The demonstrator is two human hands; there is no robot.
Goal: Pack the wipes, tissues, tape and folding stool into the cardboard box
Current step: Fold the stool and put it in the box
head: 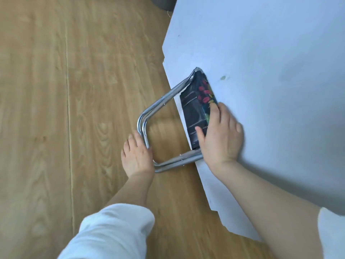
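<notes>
I see my right hand (220, 135) clamped on the folded stool (196, 109); my left hand (137, 156) grips its frame, fingertips hidden.

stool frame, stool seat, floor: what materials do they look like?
Stool frame: bent metal tube, probably steel, with a shiny silver finish and bright highlights. Stool seat: dark woven fabric, likely synthetic, with a red flower print and visible stitch lines. Floor: wood-grain planks with seams; real wood or laminate, cannot tell.
</notes>
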